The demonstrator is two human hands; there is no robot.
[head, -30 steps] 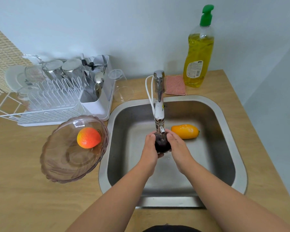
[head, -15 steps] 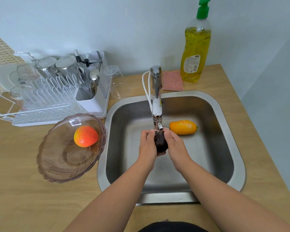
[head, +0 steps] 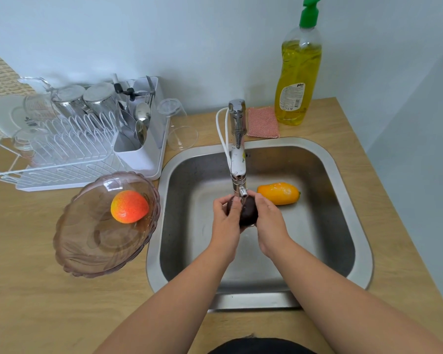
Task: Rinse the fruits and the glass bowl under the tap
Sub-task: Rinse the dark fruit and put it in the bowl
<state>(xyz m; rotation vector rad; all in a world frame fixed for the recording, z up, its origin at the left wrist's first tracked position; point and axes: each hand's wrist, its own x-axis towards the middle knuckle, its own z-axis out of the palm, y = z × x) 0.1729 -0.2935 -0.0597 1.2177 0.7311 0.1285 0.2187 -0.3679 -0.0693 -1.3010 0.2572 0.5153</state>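
Note:
A dark purple fruit sits right under the tap spout, over the steel sink. My left hand grips it from the left with fingers curled over its top. My right hand cups it from the right. An orange-yellow fruit lies on the sink floor to the right of the tap. The tinted glass bowl stands on the counter left of the sink and holds a red-orange fruit.
A white dish rack with cups, glasses and cutlery fills the back left. A clear glass lies on its side beside it. A pink sponge and a yellow dish soap bottle stand behind the sink.
Both hands keep hold of the dark fruit under the spout and have turned it slightly; more of it shows between them. The camera view has shifted a little.

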